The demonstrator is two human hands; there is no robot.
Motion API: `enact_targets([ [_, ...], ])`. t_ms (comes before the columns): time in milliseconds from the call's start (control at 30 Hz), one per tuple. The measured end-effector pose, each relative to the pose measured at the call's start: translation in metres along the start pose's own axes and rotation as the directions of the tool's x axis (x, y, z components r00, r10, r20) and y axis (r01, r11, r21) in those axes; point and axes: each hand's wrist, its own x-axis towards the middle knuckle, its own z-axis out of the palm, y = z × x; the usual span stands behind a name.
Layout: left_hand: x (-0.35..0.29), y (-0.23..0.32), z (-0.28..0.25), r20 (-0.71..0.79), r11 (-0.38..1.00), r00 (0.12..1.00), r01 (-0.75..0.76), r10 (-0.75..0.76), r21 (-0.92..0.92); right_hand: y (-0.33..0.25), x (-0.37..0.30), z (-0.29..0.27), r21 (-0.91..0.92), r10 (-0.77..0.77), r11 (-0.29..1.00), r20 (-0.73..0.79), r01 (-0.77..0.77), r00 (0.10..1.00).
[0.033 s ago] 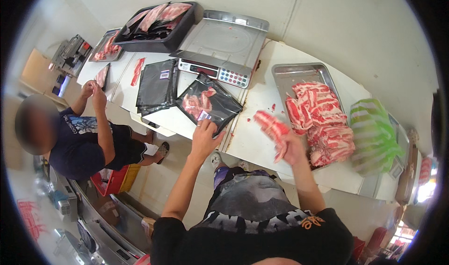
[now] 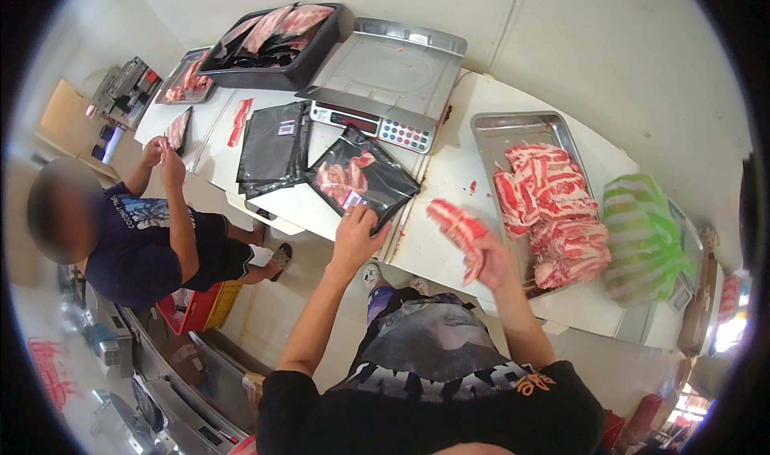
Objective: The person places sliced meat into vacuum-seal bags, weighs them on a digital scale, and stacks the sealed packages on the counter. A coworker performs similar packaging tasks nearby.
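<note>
My left hand [image 2: 360,232] grips the near edge of a clear-fronted, black-backed plastic bag [image 2: 393,186] lying on the table. Some sliced meat shows inside it, with a small label near my fingers. My right hand [image 2: 495,264] holds up a bundle of red and white meat slices [image 2: 456,224] over the table, between the bag and a metal tray [image 2: 489,134]. Piles of similar sliced meat [image 2: 553,178] lie in that tray. A stack of flat black bags [image 2: 269,154] is left of the bag I hold.
Behind the bags stands a digital scale [image 2: 401,62] with a steel pan. A dark bin [image 2: 273,76] of packed meat and a small meat tray [image 2: 196,98] are farther left. A green-striped plastic bag [image 2: 642,230] sits at right. A co-worker [image 2: 152,246] stands at left, hands raised together.
My right hand has shifted slightly to the left with the meat slices, toward the bag. My left hand keeps its hold on the bag's edge.
</note>
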Motion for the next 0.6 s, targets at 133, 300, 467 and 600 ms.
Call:
enact_targets([
  [133,0.013,-0.022,0.014,0.0,0.997,1.0,0.015,-0.015,-0.072,0.055,0.031,0.022,0.183,0.157,0.971,-0.013,-0.152,0.987],
  [300,0.029,-0.022,-0.007,-0.056,0.974,0.998,-0.019,0.006,-0.226,0.091,0.08,0.043,0.225,0.158,0.957,0.126,-0.184,0.979],
  [467,0.034,-0.028,-0.02,-0.038,0.936,0.999,-0.045,0.034,-0.348,0.109,0.15,0.063,0.217,0.088,0.965,0.258,-0.146,0.962],
  [600,0.04,-0.037,-0.029,-0.077,0.895,0.992,-0.12,0.096,-0.43,0.096,0.179,0.131,-0.072,0.058,0.996,0.184,-0.045,0.981],
])
